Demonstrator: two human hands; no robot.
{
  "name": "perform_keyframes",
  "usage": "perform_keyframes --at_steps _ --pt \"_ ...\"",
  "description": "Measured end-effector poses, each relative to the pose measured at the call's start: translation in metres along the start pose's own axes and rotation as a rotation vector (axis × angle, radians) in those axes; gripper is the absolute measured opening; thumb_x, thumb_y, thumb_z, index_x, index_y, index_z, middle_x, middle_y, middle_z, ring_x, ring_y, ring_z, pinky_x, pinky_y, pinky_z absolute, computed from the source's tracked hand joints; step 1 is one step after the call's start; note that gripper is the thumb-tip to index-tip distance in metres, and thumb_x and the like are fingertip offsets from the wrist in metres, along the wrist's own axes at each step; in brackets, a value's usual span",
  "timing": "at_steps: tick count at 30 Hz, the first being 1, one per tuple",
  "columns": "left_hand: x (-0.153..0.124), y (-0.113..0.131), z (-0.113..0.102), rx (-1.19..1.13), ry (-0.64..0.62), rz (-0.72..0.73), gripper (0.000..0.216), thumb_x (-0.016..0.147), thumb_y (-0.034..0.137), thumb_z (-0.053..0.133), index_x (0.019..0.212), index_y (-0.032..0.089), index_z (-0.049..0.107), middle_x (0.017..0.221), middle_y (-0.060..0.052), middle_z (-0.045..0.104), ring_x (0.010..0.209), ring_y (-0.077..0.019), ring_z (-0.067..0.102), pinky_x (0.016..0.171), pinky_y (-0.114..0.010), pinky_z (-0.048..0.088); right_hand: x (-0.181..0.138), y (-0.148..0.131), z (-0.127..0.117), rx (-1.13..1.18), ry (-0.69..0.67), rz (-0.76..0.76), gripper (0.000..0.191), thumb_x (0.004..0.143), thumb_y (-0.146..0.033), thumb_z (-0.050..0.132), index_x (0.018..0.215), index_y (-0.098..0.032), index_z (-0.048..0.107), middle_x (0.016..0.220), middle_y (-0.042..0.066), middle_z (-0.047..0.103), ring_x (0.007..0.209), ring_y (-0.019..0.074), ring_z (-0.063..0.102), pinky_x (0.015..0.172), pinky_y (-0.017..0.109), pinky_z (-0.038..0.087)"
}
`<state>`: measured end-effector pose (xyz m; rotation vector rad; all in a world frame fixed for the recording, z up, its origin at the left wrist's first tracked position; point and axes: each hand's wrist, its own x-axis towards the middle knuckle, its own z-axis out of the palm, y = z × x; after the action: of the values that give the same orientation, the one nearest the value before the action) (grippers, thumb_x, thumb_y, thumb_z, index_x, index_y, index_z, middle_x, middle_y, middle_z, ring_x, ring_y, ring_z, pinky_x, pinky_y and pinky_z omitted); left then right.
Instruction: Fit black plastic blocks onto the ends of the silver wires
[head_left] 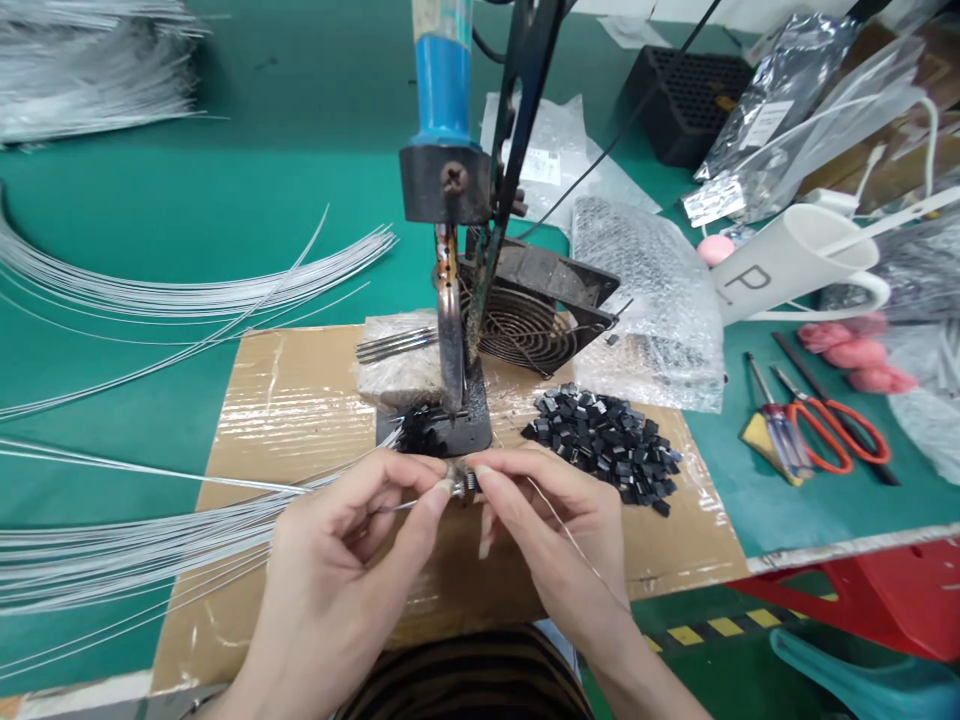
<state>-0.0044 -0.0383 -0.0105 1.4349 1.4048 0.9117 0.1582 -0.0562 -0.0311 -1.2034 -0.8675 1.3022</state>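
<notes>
My left hand pinches the end of a thin grey wire between thumb and forefinger. My right hand pinches a small black connector against that wire end; a fine solder strand trails over the hand. Both hands meet just below the tip of a blue-handled soldering iron clamped upright in a black stand. A pile of black connectors lies to the right on the taped cardboard sheet.
Bundles of grey wires sweep across the green table on the left. A small fan and bubble wrap sit behind the stand. Orange scissors, a screwdriver and a white mug lie right.
</notes>
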Motion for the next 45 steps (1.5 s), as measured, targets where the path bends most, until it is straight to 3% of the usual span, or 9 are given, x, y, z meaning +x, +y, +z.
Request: perform_keyframes --at_steps 12,26,30,32,35,38,40,42,45 --pt "0.005 0.006 -0.001 -0.09 -0.046 -0.03 0.006 0.087 0.02 0.074 0.081 0.021 0.077 0.086 -0.003 0.081 0.067 -0.0132 0.076 0.061 -0.015 0.061 -0.003 -0.001 0.001 -0.005 -0.028 -0.002 0.014 0.095 -0.026 0.076 0.103 -0.03 0.087 0.077 0.0 0.068 0.053 0.0096 0.062 0.05 0.022 0.056" --pt "0.009 0.006 0.0 -0.133 -0.076 -0.018 0.013 0.087 0.014 0.073 0.08 0.024 0.077 0.086 0.002 0.082 0.069 -0.0088 0.077 0.065 -0.009 0.059 -0.002 0.002 -0.001 -0.116 -0.027 -0.04 0.015 0.099 -0.031 0.072 0.107 -0.032 0.085 0.078 -0.001 0.067 0.056 0.0107 0.06 0.054 0.026 0.05" --pt "0.01 0.005 0.001 -0.08 -0.049 -0.023 0.01 0.087 0.017 0.073 0.08 0.024 0.075 0.083 0.002 0.08 0.067 -0.0103 0.075 0.059 -0.011 0.058 -0.01 0.007 -0.003 -0.271 0.022 -0.177 0.037 0.111 -0.038 0.044 0.124 -0.028 0.077 0.083 0.002 0.063 0.068 0.0155 0.058 0.067 0.032 0.05" --pt "0.01 0.004 0.002 -0.04 -0.022 -0.036 0.008 0.086 0.02 0.073 0.079 0.023 0.074 0.083 0.001 0.08 0.07 -0.0127 0.076 0.057 -0.013 0.057 -0.013 0.008 -0.004 -0.295 0.027 -0.172 0.041 0.113 -0.036 0.036 0.133 -0.028 0.071 0.083 0.002 0.061 0.073 0.017 0.06 0.072 0.034 0.051" --pt "0.012 0.003 0.003 -0.002 -0.003 -0.044 0.007 0.086 0.022 0.073 0.079 0.022 0.073 0.087 -0.002 0.081 0.073 -0.0152 0.077 0.055 -0.015 0.056 -0.016 0.006 -0.006 -0.304 -0.026 -0.104 0.035 0.114 -0.03 0.037 0.143 -0.033 0.056 0.083 -0.002 0.063 0.075 0.0164 0.063 0.076 0.033 0.05" --pt "0.013 0.005 0.003 0.013 -0.002 -0.034 0.007 0.087 0.023 0.071 0.08 0.021 0.073 0.084 0.0 0.08 0.069 -0.0137 0.075 0.055 -0.016 0.056 -0.014 0.001 -0.005 -0.329 -0.052 -0.108 0.035 0.112 -0.025 0.04 0.145 -0.031 0.047 0.078 -0.004 0.067 0.066 0.0155 0.061 0.067 0.031 0.047" --pt "0.014 0.007 0.003 0.022 0.02 -0.038 0.009 0.087 0.023 0.07 0.079 0.022 0.072 0.081 0.001 0.079 0.067 -0.0118 0.073 0.056 -0.015 0.055 -0.013 -0.002 -0.005 -0.364 -0.012 -0.139 0.028 0.11 -0.023 0.043 0.137 -0.028 0.05 0.074 -0.005 0.064 0.06 0.0149 0.055 0.06 0.03 0.043" --pt "0.015 0.008 0.003 0.023 0.037 -0.036 0.01 0.088 0.022 0.069 0.078 0.022 0.071 0.082 0.002 0.08 0.064 -0.0102 0.071 0.056 -0.014 0.054 -0.011 -0.003 -0.007 -0.43 0.018 -0.172 0.013 0.107 -0.021 0.046 0.113 -0.027 0.056 0.072 -0.005 0.056 0.059 0.0138 0.052 0.059 0.029 0.042" --pt "0.016 0.009 0.003 0.033 0.04 -0.036 0.01 0.088 0.022 0.068 0.078 0.022 0.07 0.087 0.001 0.081 0.063 -0.01 0.071 0.054 -0.015 0.053 -0.008 -0.002 -0.009 -0.484 0.017 -0.216 0.02 0.105 -0.017 0.051 0.086 -0.025 0.051 0.076 -0.004 0.049 0.065 0.013 0.05 0.063 0.029 0.043"
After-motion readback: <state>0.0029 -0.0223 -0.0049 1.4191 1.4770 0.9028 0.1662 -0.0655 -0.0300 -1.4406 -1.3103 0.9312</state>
